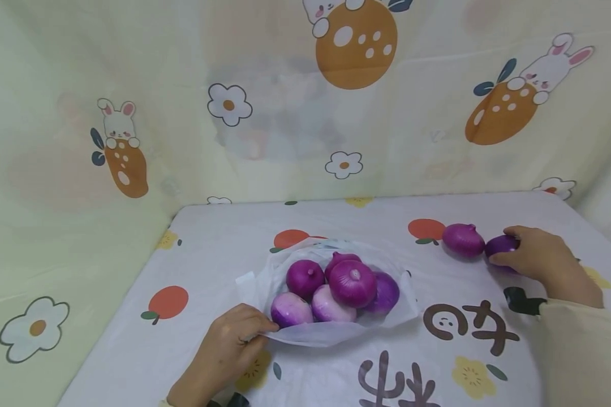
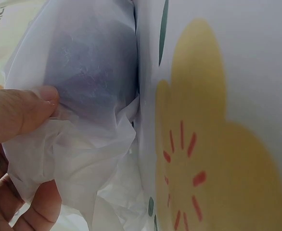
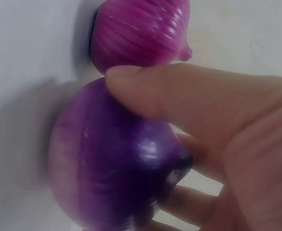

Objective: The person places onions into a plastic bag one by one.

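Observation:
A thin white plastic bag (image 1: 315,337) lies mouth-up at the middle of the table with several purple onions (image 1: 353,284) inside. My left hand (image 1: 229,345) pinches the bag's near left edge. In the left wrist view its thumb presses the crumpled plastic (image 2: 78,154), and an onion shows dimly through the film. At the right, my right hand (image 1: 545,260) grips a dark purple onion (image 3: 117,159) between thumb and fingers. That onion is on or close to the table; which, I cannot tell. Just left of it lies a brighter magenta onion (image 1: 463,240).
A white cloth (image 1: 219,243) printed with fruit, flowers and dark lettering covers the table. Behind it hangs a pale curtain (image 1: 265,147) with rabbit prints. Black straps (image 1: 523,301) show near both wrists.

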A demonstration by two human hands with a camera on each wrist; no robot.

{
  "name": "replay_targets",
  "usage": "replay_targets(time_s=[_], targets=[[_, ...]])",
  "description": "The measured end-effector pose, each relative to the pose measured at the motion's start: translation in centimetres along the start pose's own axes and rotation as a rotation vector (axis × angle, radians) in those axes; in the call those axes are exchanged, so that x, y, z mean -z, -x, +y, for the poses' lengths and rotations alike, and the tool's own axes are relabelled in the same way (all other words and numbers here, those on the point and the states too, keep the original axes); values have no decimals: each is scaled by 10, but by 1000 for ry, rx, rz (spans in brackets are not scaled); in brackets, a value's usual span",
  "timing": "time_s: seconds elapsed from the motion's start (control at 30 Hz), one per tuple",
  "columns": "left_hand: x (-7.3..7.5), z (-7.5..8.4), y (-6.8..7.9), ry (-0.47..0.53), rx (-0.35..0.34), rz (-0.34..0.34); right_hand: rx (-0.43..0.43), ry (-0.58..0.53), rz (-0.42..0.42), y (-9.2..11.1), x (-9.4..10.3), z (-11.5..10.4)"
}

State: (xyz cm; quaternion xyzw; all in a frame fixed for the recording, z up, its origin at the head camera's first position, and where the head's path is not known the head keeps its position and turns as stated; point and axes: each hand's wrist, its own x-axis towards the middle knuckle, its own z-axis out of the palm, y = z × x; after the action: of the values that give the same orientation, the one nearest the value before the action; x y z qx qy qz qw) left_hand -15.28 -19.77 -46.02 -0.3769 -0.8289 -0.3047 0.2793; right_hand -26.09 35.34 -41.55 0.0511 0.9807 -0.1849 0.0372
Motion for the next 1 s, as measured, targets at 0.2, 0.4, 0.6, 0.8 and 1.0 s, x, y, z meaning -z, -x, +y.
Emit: replay_targets(time_s=[0.2,0.4,0.6,0.8,1.0], targets=[[-1,-2,0,2,-55,38,-21,-31,-1,2,-2,-3],[-2,-2,0,8,-64,44,-42,-35,21,5,-3,-2],[-3,-2,0,6,-78,47,-26,-31,32,3,-4,2],[-4,-3,-1,6,-90,44,-12,-25,29,3,-3,1],[-2,-1,-2,7,-79,32,-14,-30,26,6,-3,-1]])
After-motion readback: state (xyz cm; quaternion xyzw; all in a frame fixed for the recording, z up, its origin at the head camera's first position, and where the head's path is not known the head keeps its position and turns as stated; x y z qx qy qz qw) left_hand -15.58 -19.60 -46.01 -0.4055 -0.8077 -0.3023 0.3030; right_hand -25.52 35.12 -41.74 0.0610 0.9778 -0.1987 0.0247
